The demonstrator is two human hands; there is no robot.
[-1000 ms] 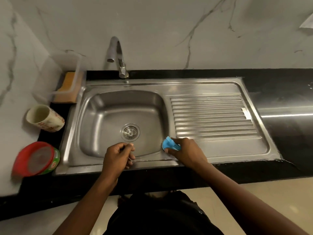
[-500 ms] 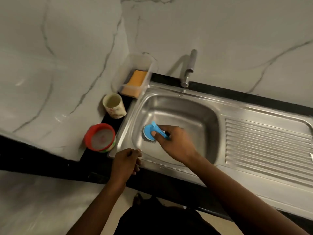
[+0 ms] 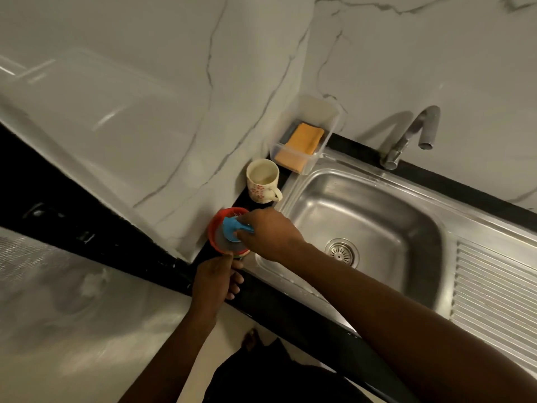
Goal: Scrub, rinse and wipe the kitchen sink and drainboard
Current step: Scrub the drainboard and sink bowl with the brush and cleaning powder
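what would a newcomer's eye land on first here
The blue scrubber, gripped by the right hand, sits on top of the red tub on the black counter left of the steel sink. Then the orange sponge in its clear tray at the sink's far left corner.

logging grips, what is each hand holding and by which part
Right hand holds the blue scrubber by its handle, over the red tub. Left hand touches the tub's near side; a grip cannot be told.

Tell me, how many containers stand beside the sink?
3: a clear box holding an orange sponge near the tap, a mug next, and a red tub under the blue scrubber. Others may be hidden.
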